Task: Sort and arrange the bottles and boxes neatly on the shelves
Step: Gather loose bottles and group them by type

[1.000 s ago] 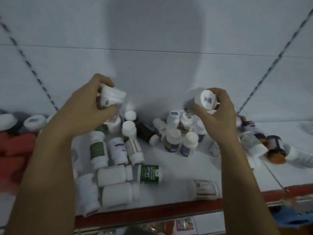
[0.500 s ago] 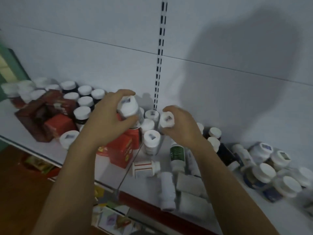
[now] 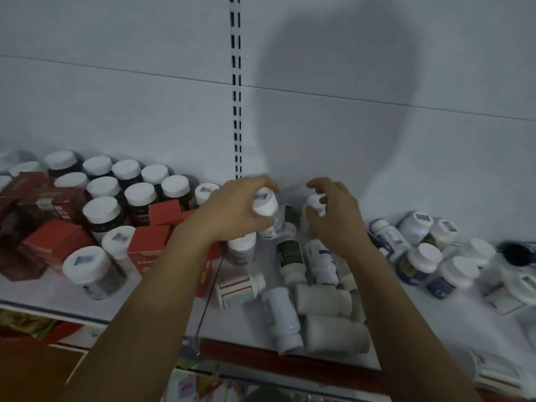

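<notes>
At the left of the shelf (image 3: pixel 145 303), dark bottles (image 3: pixel 139 195) with white caps are standing upright in tight rows against the back wall. Red boxes (image 3: pixel 148 242) are sitting in front of them, and this looks like the sorted part. In the middle, the left hand (image 3: pixel 229 213) is holding a white-capped bottle (image 3: pixel 264 203) near the back wall, its grip curling round the cap, probably to stand it beside those rows. Just right of it, the right hand (image 3: pixel 336 221) is cupping a small white bottle (image 3: pixel 314 202), its grip curving loosely round it with fingertips touching the cap. Nearer the shelf's front edge, a green-labelled bottle (image 3: pixel 288 252) and an orange-labelled bottle (image 3: pixel 239 290) are lying on their sides, unsorted. Farther right, blue-labelled bottles (image 3: pixel 417 262) are crowding together. No writing is showing clearly enough to read.
</notes>
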Demonstrator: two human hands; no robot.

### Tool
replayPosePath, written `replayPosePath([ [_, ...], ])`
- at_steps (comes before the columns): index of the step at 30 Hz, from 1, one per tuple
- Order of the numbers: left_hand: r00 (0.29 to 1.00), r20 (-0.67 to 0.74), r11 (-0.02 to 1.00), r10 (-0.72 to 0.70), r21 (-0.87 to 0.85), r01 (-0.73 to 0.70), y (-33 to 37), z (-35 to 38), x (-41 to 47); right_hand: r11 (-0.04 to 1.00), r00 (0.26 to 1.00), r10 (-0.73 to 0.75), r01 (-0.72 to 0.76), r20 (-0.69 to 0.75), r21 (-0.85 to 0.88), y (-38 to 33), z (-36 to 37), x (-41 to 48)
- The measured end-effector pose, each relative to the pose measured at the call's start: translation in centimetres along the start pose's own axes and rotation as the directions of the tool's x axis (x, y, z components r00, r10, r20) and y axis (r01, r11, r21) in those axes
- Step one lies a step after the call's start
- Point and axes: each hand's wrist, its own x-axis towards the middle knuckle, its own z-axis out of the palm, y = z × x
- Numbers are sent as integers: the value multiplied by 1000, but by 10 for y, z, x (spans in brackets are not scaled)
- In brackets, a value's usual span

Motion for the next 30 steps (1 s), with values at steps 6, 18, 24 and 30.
replayPosePath([
  [6, 989, 113, 950, -96, 306, 57, -11, 19, 1, 987, 953, 72, -26, 294, -160, -8, -10, -17],
  [18, 934, 356, 964, -13, 252, -82, 0, 40, -82, 876, 911, 147, 60, 385, -478, -23, 28, -48],
  [24, 987, 159, 935, -29, 353, -30, -7, 72, -86, 971, 969, 78, -20, 236, -240, -14, 10, -44],
  [30, 999, -39, 997, 3, 76, 0, 1, 62, -79, 997, 969, 71, -62, 236, -44, -16, -4, -25],
])
